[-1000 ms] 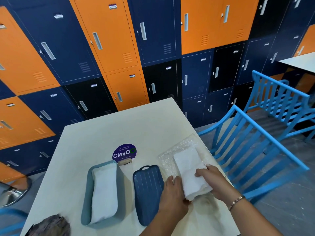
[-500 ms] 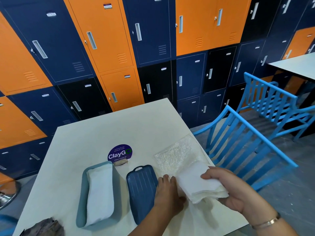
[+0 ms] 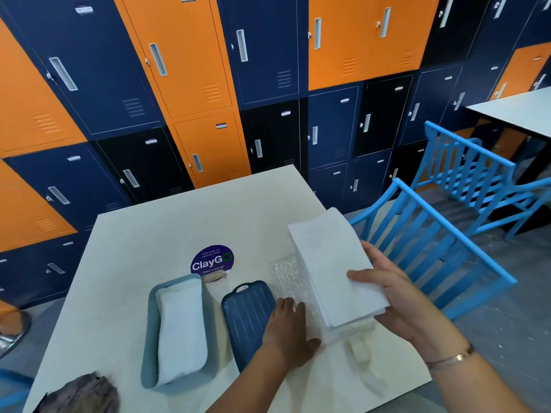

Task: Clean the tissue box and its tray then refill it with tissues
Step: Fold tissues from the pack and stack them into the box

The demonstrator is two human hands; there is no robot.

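Break room or pantry with staff storage, by the look of it. From 9 to 2 o'clock, a wall of metal lockers (image 3: 208, 84) in orange, navy and black, each labelled. At 12, a pale table (image 3: 185, 228) bearing a round sticker (image 3: 212, 260) reading "ClayGo", "Clean as you go". At 3, blue slatted chairs (image 3: 432, 251); at 2, a second table (image 3: 515, 111).

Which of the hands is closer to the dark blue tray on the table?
Left. The left hand lies flat at the right edge of the dark blue tray, on the plastic wrapper. The right hand is farther right, holding the tissue stack.
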